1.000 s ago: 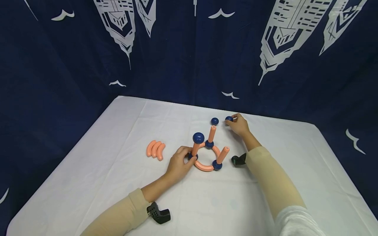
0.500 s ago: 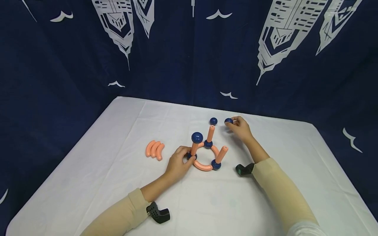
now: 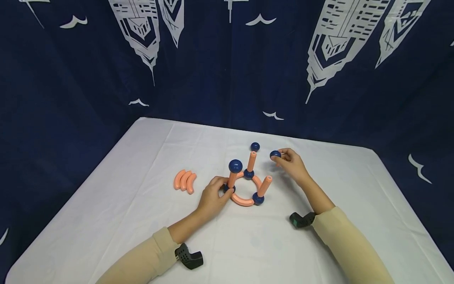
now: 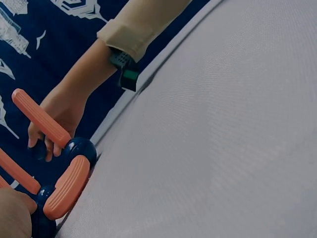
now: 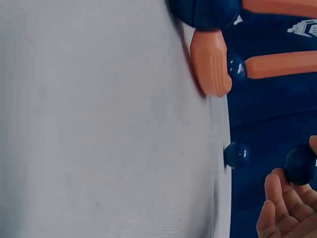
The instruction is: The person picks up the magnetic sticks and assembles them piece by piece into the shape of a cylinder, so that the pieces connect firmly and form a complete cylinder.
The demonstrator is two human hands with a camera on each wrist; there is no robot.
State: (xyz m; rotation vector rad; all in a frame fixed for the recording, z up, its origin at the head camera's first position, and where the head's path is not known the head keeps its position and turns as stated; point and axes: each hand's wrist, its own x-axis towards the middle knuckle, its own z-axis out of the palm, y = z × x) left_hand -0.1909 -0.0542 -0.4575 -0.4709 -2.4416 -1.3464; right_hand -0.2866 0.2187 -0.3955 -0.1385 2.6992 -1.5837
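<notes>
My left hand (image 3: 211, 200) grips the blue base ball (image 3: 232, 189) of a ring joined from curved orange rods (image 3: 242, 201) and blue balls. Three straight orange rods stand up from the ring; the left one carries a larger-looking blue ball (image 3: 235, 165), while the far rod (image 3: 252, 161) and the right rod (image 3: 264, 186) have bare tops. Behind and right of the ring, my right hand (image 3: 293, 165) pinches another blue ball (image 3: 275, 154) between thumb and fingers. The right wrist view shows this held ball (image 5: 300, 166) above the fingers.
One loose blue ball (image 3: 255, 146) lies behind the ring on the white-covered table (image 3: 142, 157). Left of the left hand, three curved orange rods (image 3: 184, 181) lie side by side. A dark blue patterned curtain (image 3: 213, 71) hangs beyond the table's back edge.
My right hand has lifted its blue ball and drawn it back from the table's far side, nearer to me. My left hand stays on the ring.
</notes>
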